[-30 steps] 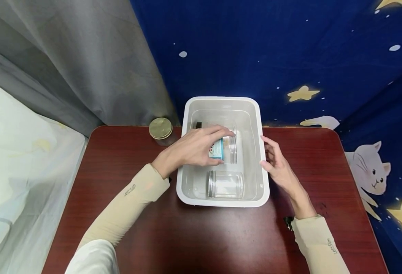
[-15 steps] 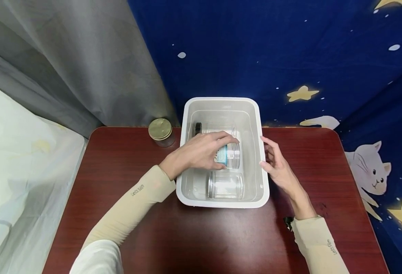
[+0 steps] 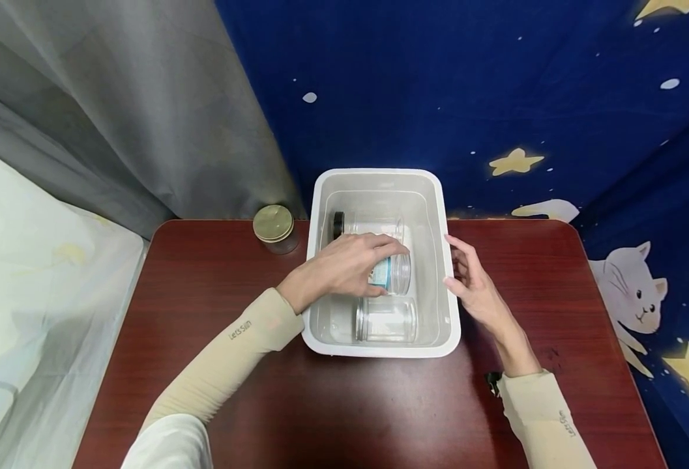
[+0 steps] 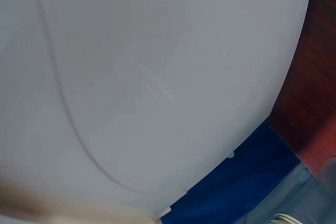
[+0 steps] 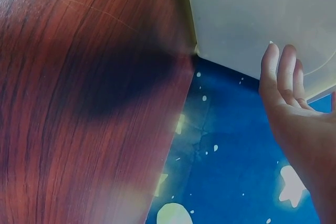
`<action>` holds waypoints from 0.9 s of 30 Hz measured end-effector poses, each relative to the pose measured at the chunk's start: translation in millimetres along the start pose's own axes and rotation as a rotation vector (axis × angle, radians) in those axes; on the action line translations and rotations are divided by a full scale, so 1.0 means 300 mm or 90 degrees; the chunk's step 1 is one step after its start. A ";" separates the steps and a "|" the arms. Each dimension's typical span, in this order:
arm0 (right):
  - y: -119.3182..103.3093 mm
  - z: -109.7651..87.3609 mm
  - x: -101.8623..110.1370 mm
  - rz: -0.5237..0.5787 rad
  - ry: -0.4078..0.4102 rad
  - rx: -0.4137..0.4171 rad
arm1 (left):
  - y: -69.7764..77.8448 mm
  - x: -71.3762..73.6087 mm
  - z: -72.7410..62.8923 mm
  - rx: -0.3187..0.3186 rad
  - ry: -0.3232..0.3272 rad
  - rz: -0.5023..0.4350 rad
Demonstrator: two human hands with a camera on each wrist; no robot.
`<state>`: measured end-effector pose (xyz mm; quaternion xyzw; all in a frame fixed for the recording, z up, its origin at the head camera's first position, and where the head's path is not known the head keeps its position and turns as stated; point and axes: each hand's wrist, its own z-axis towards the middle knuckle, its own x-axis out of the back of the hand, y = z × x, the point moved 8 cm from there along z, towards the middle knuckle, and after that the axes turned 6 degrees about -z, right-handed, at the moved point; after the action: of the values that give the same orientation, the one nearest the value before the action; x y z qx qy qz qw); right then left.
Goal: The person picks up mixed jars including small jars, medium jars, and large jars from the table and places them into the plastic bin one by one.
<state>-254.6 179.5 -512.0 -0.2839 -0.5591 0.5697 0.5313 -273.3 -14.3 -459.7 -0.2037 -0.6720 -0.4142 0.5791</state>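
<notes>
Inside the white plastic tub (image 3: pixel 379 352), my left hand (image 3: pixel 350 264) grips a clear jar with a blue label (image 3: pixel 401 273) that lies on its side. Its thumb is on the near side and its fingers on the far side. Nearer me lies another clear jar (image 3: pixel 388 320), and beyond the hand a clear jar with a black lid (image 3: pixel 373 225). My right hand (image 3: pixel 476 286) touches the tub's right rim with thumb and forefinger. In the right wrist view the fingers (image 5: pixel 286 72) extend along the outer wall. The left wrist view is mostly filled by the tub's wall (image 4: pixel 157 77).
A jar with a gold lid (image 3: pixel 274 223) stands on the dark red table (image 3: pixel 350 410) left of the tub. Behind the table's back edge hang a grey curtain (image 3: pixel 162 98) and a blue star-patterned curtain (image 3: pixel 379 85). A small black item (image 3: pixel 493 383) shows beside the right sleeve.
My left hand has moved slightly toward me and to the right with the blue-labelled jar, bringing it close to the near jar. The black-lidded jar shows more. The right hand stays on the rim.
</notes>
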 end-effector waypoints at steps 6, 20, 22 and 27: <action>0.004 0.001 -0.010 0.004 -0.004 0.002 | -0.004 -0.010 -0.004 0.010 -0.009 0.020; -0.006 -0.006 0.001 0.021 0.005 0.000 | -0.017 -0.051 0.015 0.039 -0.091 0.013; -0.008 -0.005 0.000 0.022 0.004 0.004 | -0.020 -0.053 0.013 0.042 -0.093 0.017; -0.006 -0.002 -0.008 0.016 -0.002 0.016 | -0.026 -0.060 0.005 0.049 -0.097 0.019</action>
<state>-252.8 177.2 -511.1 -0.2829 -0.5492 0.5840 0.5267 -275.6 -13.7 -479.3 -0.2224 -0.7262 -0.3627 0.5401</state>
